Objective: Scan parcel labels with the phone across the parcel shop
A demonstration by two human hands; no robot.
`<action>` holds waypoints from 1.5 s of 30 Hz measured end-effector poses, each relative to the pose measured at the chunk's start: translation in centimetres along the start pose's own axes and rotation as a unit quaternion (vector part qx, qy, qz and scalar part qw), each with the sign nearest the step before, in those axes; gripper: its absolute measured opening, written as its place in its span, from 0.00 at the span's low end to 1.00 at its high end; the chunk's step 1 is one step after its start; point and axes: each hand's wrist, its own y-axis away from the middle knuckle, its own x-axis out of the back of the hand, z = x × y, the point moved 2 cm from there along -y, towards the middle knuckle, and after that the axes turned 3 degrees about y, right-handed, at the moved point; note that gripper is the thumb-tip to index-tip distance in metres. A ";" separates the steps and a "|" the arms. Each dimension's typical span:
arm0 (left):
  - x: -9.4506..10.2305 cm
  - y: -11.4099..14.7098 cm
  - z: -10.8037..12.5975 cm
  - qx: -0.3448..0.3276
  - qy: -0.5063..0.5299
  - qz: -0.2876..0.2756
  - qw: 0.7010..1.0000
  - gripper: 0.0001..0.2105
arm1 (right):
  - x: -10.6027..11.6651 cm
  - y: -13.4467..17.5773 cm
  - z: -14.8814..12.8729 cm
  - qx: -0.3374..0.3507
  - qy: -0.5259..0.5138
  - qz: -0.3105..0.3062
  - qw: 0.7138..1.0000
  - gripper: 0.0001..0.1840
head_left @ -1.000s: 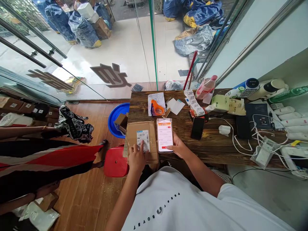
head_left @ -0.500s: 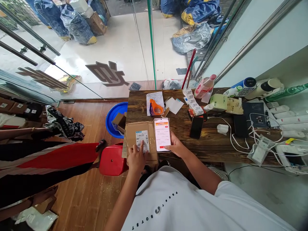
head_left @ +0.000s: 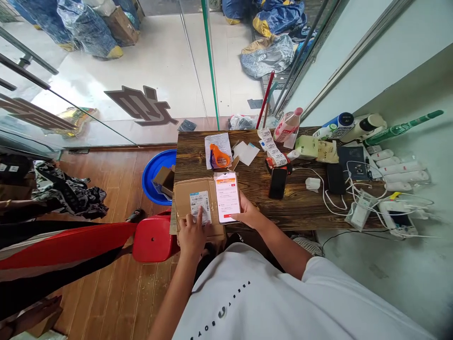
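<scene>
My right hand point(head_left: 249, 212) grips a smartphone point(head_left: 227, 197), its thumb over the lower part of the lit screen. The screen shows a white page with orange and red bands. Just left of the phone, a flat cardboard box point(head_left: 183, 193) lies at the table's near left edge, bearing a white shipping label point(head_left: 200, 200) on top. On this box rests my left hand point(head_left: 191, 233), holding nothing. Its index finger stretches onto the label, and the other fingers are slightly bent on the cardboard.
On the wooden table point(head_left: 247, 182) are an orange tape dispenser point(head_left: 220, 157), papers, numbered labels point(head_left: 273, 150), a black phone point(head_left: 278, 183), a pink bottle point(head_left: 288, 125) and tangled white cables. A red stool point(head_left: 152, 238) and blue basin point(head_left: 150, 182) stand left, near another person.
The view has turned a little to the right, so the table's things appear farther left. Both hands keep their places on the box and the phone. The person at left has shifted slightly.
</scene>
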 end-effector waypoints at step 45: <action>7.0 0.7 -2.1 0.179 0.790 -0.078 0.582 0.24 | -10.8 3.0 3.0 -0.012 -0.007 0.113 0.993 0.12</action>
